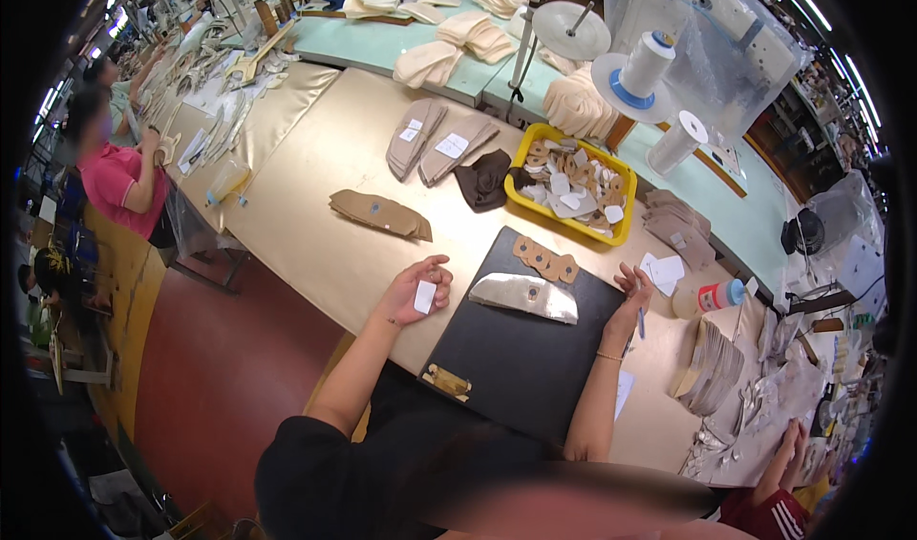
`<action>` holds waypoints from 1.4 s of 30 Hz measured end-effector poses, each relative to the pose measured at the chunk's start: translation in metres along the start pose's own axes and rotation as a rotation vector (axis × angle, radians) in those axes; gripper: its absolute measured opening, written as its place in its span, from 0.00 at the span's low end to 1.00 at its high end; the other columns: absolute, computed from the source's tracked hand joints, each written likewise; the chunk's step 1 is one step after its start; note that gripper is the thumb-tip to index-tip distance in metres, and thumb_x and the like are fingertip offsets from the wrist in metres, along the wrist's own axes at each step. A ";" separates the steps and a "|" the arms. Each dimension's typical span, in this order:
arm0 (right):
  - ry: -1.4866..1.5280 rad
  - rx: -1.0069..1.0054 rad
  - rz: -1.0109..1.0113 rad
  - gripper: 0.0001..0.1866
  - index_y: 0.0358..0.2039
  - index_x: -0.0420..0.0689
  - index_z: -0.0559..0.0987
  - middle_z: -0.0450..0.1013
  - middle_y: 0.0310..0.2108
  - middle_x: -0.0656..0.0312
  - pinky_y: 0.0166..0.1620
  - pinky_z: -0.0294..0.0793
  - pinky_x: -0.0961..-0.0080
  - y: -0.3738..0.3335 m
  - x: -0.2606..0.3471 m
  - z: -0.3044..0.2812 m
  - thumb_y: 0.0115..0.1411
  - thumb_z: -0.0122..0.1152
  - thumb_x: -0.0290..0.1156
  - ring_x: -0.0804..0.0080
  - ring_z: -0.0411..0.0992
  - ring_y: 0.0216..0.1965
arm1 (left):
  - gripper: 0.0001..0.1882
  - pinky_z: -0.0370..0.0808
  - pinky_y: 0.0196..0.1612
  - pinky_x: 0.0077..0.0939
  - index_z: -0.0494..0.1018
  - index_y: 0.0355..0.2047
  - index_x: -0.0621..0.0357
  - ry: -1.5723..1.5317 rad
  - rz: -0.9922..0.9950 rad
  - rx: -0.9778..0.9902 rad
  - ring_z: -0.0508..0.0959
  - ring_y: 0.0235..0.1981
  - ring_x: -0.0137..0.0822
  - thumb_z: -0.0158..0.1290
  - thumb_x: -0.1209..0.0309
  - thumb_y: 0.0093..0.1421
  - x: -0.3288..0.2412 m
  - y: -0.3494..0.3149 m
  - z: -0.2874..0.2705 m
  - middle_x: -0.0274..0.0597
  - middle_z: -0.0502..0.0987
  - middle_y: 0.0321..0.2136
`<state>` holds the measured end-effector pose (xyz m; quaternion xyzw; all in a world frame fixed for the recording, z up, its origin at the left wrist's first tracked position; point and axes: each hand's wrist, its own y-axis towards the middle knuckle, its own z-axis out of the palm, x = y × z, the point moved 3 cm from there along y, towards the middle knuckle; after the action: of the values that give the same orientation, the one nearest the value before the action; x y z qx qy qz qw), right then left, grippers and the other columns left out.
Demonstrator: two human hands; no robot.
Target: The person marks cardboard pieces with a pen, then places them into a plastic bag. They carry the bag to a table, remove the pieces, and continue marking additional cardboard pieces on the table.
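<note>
My left hand (409, 296) is at the left of a black board (497, 368), its fingers curled on a small white card (425, 297). By the board's right edge is my right hand (629, 301), with a slim pen (641, 324) held in it and its fingertips pointing up. Between the hands a stack of curved silvery-white pieces (492, 292) lies on the board, a dark mark at its middle. Just beyond it sits a row of tan rounded pieces (544, 260) with small dark dots. Neither hand touches these pieces.
A yellow basket (573, 231) of cut pieces stands beyond the board. Brown stacks (382, 213) lie to its left. At right are a glue bottle (709, 297), white papers (662, 271) and grey stacked pieces (709, 368). Thread cones (642, 67) stand behind. A person in pink (119, 187) works at far left.
</note>
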<state>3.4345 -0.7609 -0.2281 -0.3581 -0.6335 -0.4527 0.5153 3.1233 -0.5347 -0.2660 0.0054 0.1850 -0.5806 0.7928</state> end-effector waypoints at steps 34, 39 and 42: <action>-0.418 0.115 -0.138 0.12 0.40 0.40 0.79 0.78 0.30 0.57 0.38 0.73 0.78 -0.007 0.016 0.021 0.65 0.53 0.35 0.72 0.77 0.31 | 0.11 0.63 0.17 0.25 0.68 0.30 0.45 1.292 0.472 1.541 0.68 0.18 0.29 0.45 0.54 0.60 -0.052 -0.209 0.340 0.32 0.69 0.27; -0.382 0.113 -0.060 0.13 0.38 0.38 0.79 0.77 0.29 0.54 0.37 0.73 0.76 -0.005 0.015 0.021 0.65 0.53 0.35 0.68 0.77 0.31 | 0.14 0.61 0.16 0.25 0.69 0.34 0.41 1.288 0.579 1.421 0.66 0.17 0.27 0.42 0.49 0.63 -0.041 -0.207 0.326 0.28 0.70 0.27; -0.404 0.107 -0.122 0.12 0.38 0.38 0.79 0.78 0.30 0.54 0.38 0.73 0.75 -0.006 0.019 0.022 0.64 0.53 0.34 0.66 0.77 0.32 | 0.17 0.59 0.16 0.25 0.70 0.37 0.38 1.294 0.583 1.394 0.65 0.16 0.26 0.41 0.45 0.64 -0.036 -0.221 0.330 0.26 0.70 0.27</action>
<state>3.4174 -0.7424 -0.2118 -0.3747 -0.7675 -0.3680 0.3677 3.0054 -0.6475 0.0979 0.8310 0.1908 -0.2273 0.4706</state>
